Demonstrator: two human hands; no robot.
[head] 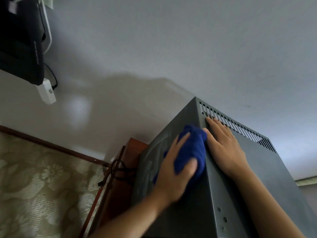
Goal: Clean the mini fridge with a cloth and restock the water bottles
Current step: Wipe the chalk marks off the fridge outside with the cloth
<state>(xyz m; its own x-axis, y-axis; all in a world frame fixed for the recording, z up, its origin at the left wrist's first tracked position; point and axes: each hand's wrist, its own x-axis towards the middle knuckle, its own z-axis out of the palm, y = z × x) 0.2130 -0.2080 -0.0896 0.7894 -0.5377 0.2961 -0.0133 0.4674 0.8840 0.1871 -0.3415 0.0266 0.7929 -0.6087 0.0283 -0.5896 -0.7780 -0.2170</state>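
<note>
The left hand [173,170] grips the blue cloth [192,148] against the mini fridge [240,177] side; the right hand [224,148] lies flat, steadying — best wiped with firm, overlapping strokes.

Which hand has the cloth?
The left hand grips the blue cloth against the fridge's side face; the right hand lies flat and bare near the vent slots.

Boxy grey mini fridge [240,169] is looking like painted sheet metal, matt, smooth, with punched vent slots. Bunched blue cloth [192,148] is showing a soft, fuzzy nap. Reddish-brown wooden cabinet [133,148] is shining semi-gloss. Beige floral carpet [42,177] is reading coarse, woven. White wall [154,48] is looking matt.
</note>
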